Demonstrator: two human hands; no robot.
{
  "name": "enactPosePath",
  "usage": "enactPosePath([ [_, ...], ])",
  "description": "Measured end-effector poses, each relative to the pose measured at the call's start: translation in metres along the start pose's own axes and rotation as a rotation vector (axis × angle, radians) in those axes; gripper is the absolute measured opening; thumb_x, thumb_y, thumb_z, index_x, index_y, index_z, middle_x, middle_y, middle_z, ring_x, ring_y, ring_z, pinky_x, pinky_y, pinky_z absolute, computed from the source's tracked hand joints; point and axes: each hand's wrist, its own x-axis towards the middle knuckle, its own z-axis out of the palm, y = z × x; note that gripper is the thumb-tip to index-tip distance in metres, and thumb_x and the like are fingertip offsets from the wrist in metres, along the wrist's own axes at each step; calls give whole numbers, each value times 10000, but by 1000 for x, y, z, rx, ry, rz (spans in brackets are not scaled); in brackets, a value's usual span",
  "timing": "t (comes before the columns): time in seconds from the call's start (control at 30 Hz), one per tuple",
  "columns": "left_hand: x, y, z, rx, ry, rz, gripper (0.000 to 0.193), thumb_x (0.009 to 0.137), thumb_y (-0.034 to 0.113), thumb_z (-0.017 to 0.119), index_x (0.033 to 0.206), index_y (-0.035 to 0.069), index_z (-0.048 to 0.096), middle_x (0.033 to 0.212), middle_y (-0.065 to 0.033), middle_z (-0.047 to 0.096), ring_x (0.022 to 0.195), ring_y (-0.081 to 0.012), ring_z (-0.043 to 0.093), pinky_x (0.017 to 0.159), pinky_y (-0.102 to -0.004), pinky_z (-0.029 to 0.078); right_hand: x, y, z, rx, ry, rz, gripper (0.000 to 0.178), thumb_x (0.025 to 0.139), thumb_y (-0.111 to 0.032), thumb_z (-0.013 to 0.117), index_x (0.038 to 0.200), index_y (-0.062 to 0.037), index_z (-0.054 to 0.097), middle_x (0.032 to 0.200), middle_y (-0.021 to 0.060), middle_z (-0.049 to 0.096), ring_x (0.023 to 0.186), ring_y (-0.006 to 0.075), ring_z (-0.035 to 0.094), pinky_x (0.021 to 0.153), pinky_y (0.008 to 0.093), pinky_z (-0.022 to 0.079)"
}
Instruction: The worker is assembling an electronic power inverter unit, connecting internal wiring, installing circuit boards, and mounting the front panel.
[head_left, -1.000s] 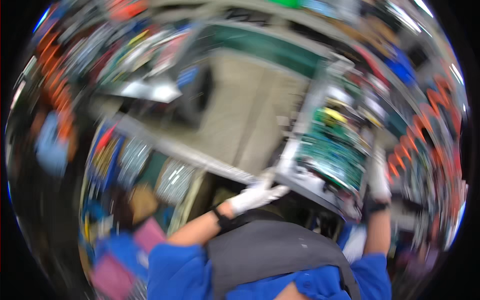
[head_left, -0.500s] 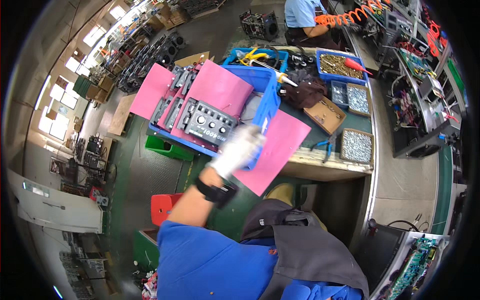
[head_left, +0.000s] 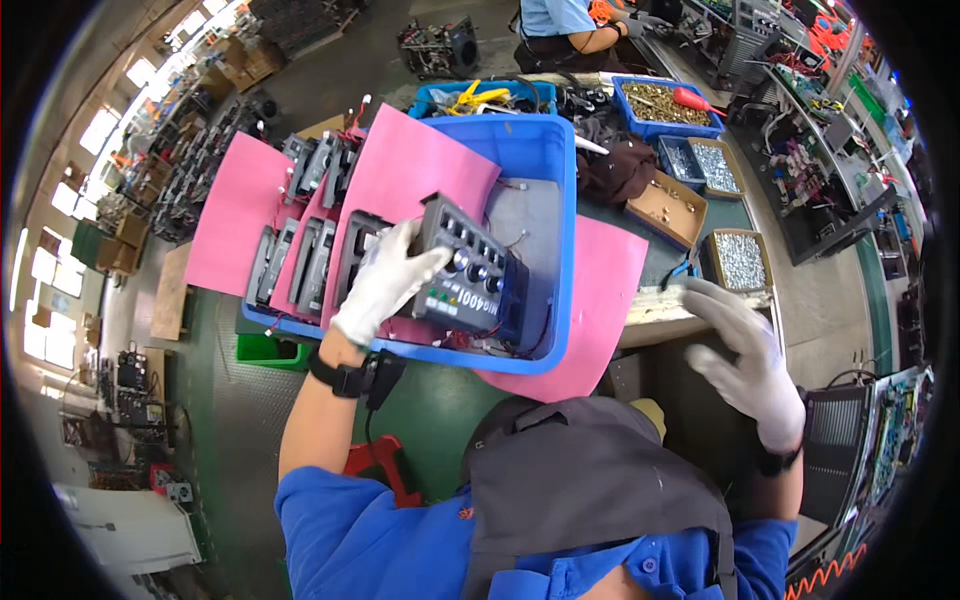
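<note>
My white-gloved left hand [head_left: 388, 272] grips the edge of a grey control panel [head_left: 462, 262] with black knobs. The panel is tilted up inside a blue plastic bin [head_left: 556, 330]. More grey panels [head_left: 312, 262] stand in rows at the bin's left side, parted by pink sheets [head_left: 405, 160]. My right hand [head_left: 742, 352], also gloved in white, is raised off the bench's near edge. Its fingers are spread and it holds nothing. Another pink sheet [head_left: 600, 310] pokes out under the bin's right side.
Behind the bin is a light-blue tray [head_left: 418, 102] with yellow-handled pliers [head_left: 478, 98]. To the right are a bin of brass-coloured fasteners [head_left: 652, 105], a cardboard tray [head_left: 690, 222] and a box of silvery screws [head_left: 740, 262]. A co-worker's arm [head_left: 600, 38] shows at the far side.
My left hand has moved left onto the panel, which is now tipped up and turned. My right hand has come into view. The whole scene has shifted as my head moved.
</note>
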Motion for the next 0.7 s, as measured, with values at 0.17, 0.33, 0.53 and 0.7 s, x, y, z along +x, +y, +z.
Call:
enactPosePath([
  [0.17,-3,34,3,-25,104,213,265,799,135,705,965,-38,592,746,-7,560,647,-62,503,581,-237,420,41,-47,34,-1,-80,-184,411,805,-114,665,1181,36,595,1232,232,588,1093,390,587,933,425,460],
  [0.33,-37,126,-42,-192,50,331,380,775,204,682,1023,-73,603,759,-69,644,656,-99,601,604,-253,482,19,-43,37,386,-28,208,447,877,-155,633,1267,46,547,1256,177,599,1143,263,597,976,362,451],
  [0.53,-69,178,-64,-514,124,702,367,872,153,588,1166,-62,542,1031,-85,631,911,-117,604,818,-260,477,5,-11,61,715,330,289,595,998,-390,501,1409,27,399,1215,135,594,1142,190,557,931,288,456],
  [0.7,-53,202,-21,-764,-125,733,337,938,223,519,1170,-21,537,1073,-76,628,926,-125,619,873,-284,489,-18,-31,23,675,918,338,360,1009,-278,504,1219,9,560,1125,5,561,997,102,534,908,252,428],
])
